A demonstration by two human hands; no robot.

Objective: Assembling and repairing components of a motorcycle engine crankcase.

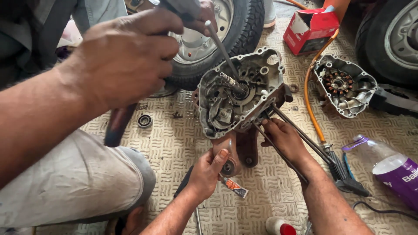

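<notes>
The step looks like bracing: the crankcase [257, 82] stands on edge on the tiled floor [174, 143]. The left hand [209, 167] is clamped round its lower lug, and the right hand [285, 139] is wrapped on the long studs [305, 135]. A co-worker's hand [126, 56] grips what may be a hammer (head unseen), with a punch [222, 48] set on the shaft [233, 83]. Next calls for a firm hold with the fingers kept clear.

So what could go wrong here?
A co-worker's hand sets a punch on the shaft in the engine case; if it slips, it could hit the left hand or right hand gripping the case just below. The case stands on edge, only hand-held, and could tip.
</notes>
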